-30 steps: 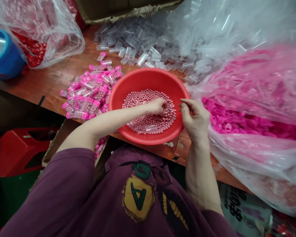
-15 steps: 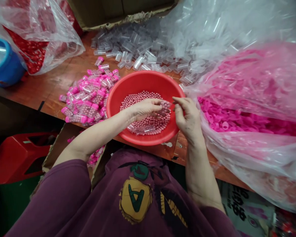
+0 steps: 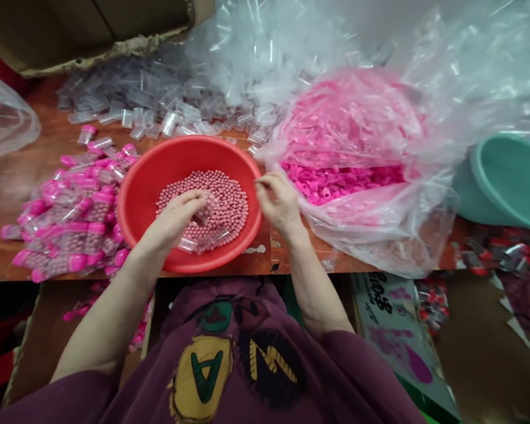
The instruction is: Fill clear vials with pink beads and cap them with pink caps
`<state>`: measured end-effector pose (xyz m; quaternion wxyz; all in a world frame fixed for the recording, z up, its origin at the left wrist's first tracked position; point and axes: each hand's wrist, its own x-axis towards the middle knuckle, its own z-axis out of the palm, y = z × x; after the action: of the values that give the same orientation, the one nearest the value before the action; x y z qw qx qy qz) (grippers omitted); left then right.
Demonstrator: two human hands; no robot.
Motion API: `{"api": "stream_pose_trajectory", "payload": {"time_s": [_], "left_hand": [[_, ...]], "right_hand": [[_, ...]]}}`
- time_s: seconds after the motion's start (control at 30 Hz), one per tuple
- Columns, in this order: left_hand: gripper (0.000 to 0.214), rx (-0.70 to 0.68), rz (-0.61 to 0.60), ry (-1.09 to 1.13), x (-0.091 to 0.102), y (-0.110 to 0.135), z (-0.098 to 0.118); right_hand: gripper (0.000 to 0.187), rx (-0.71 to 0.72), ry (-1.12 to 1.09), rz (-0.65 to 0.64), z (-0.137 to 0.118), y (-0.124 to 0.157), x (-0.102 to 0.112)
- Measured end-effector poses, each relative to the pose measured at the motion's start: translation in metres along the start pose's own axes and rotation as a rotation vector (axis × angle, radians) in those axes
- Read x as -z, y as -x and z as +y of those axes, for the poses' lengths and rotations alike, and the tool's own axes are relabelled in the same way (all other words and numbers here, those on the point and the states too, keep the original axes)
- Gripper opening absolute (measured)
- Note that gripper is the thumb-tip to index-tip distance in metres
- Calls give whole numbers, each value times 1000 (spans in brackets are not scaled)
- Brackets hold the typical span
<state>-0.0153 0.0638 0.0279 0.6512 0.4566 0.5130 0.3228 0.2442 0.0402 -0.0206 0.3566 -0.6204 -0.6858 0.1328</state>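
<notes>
A round red plastic basin [image 3: 145, 194] sits on the wooden table, holding a mound of small pink beads [image 3: 227, 206] and a few clear plastic tubes [image 3: 198, 242]. My left hand [image 3: 176, 218] hovers over the beads, with a clear tube [image 3: 206, 209] partly hidden in its fingers. My right hand [image 3: 279, 203] is at the basin's right rim, its fingertips pinched together with nothing visible between them. To the left of the basin lies a heap of bead-filled tubes with pink caps [image 3: 75, 224].
Behind the basin lie loose empty clear tubes [image 3: 132, 97] and a bulging bag of them [image 3: 265, 59]. To the right, an open plastic bag holds pink caps [image 3: 335, 182]. A teal basin [image 3: 512, 176] stands further right. A cardboard box [image 3: 70, 35] sits at the back.
The view has swung right, bringing a teal basin into sight. My left hand has turned and drawn back over the beads with a tube in its fingers. My right hand stays pinched.
</notes>
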Motion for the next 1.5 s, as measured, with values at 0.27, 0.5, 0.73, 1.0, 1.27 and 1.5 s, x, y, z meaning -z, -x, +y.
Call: {"api": "stream_pose_trajectory", "payload": {"time_s": [0.27, 0.5, 0.73, 1.0, 1.27, 1.5], "left_hand": [[29, 98, -3, 270, -24, 24, -18], [30, 144, 45, 266, -24, 24, -25], [34, 198, 47, 250, -19, 26, -29], [33, 107, 133, -1, -12, 23, -47], [44, -32, 123, -508, 12, 2, -83], [43, -357, 175, -748, -39, 8, -36]], "right_hand": [[56, -579, 478, 48, 79, 40, 16], [47, -454, 409, -95, 68, 57, 24], [42, -646, 449, 98, 145, 11, 100], [50, -838, 568, 533, 190, -9, 173], [57, -611, 506, 600, 226, -53, 248], [57, -387, 527, 493, 266, -127, 274]]}}
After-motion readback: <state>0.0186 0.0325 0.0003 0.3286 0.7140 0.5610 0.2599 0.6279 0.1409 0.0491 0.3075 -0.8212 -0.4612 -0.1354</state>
